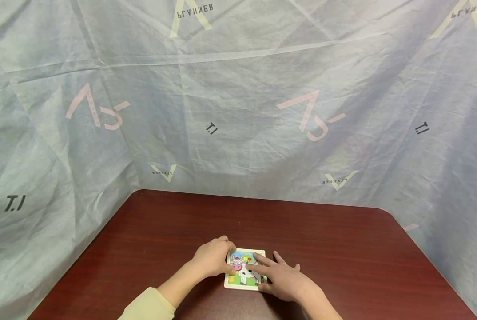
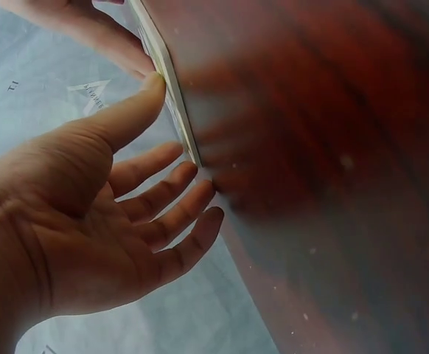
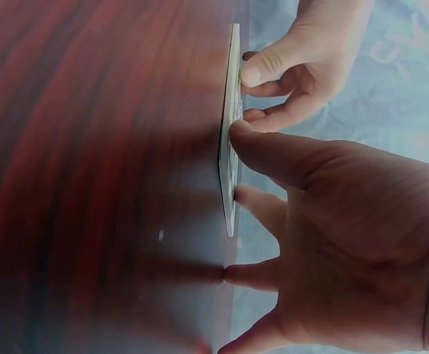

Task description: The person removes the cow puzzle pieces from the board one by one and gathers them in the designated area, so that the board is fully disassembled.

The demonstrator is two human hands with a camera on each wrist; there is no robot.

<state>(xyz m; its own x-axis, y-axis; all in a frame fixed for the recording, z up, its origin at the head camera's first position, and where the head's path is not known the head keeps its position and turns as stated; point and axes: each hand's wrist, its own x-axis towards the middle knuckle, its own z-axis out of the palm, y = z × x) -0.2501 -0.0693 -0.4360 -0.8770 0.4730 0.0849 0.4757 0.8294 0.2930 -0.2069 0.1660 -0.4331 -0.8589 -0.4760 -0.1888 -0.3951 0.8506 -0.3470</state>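
A small flat picture board [image 1: 247,278] with a pale raised rim lies on the table, showing a cartoon cow on green and blue. My left hand [image 1: 213,258] is at its left side, thumb on the picture near the left rim and fingers by the far left corner. In the left wrist view, the fingers of the left hand [image 2: 104,214] are loosely bent, their tips low by the board. My right hand [image 1: 284,278] spreads over the right side. Its thumb [image 3: 255,144] touches the near rim, some fingers rest on the picture and others reach the table.
The dark red wooden table [image 1: 174,218] has rounded far corners. Behind and beside it hangs a wrinkled grey cloth [image 1: 238,98] with printed letters. A pale yellow sleeve [image 1: 148,306] covers the left forearm.
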